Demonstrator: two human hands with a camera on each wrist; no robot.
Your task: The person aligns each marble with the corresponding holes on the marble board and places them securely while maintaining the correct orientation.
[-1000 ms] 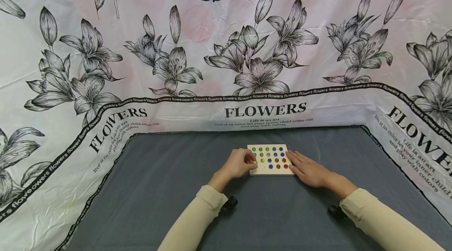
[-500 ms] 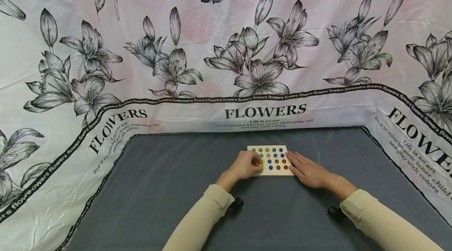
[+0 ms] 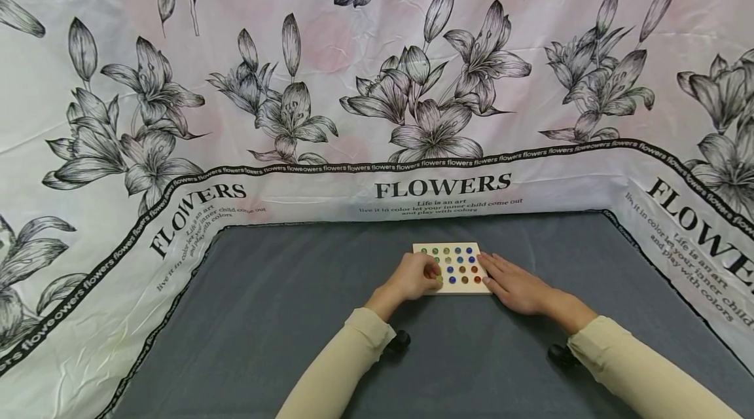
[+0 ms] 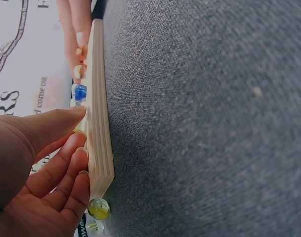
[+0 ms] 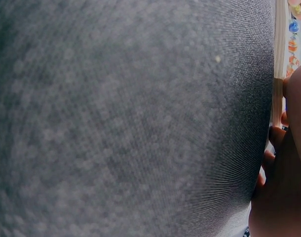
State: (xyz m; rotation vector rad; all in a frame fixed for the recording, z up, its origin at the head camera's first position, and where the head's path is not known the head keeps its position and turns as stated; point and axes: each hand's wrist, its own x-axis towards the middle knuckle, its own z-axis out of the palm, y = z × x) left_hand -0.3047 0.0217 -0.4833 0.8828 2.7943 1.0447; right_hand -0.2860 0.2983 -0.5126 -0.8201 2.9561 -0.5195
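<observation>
A pale wooden board (image 3: 459,288) lies on the grey cloth, with rows of glass marbles in green, blue, amber and red sitting in its hollows. My left hand (image 3: 415,275) is over the board's left part, and its thumb and fingers pinch a yellow marble (image 5: 297,9) low at the front row; the fingers mostly cover it. Beside it in that row sits a blue marble (image 4: 79,92). My right hand (image 3: 518,285) rests along the board's right edge with its fingers extended, touching the side. The board's left columns are partly hidden behind the left hand.
Two loose marbles, one of them a clear marble with yellow inside (image 4: 98,209), lie on the cloth just past the board's left end. A grey cloth (image 3: 283,314) covers the table. A white flower-printed curtain (image 3: 318,190) stands behind and at both sides.
My left hand has moved right from the board's left edge onto its front row, carrying the yellow marble. The right hand has stayed in place.
</observation>
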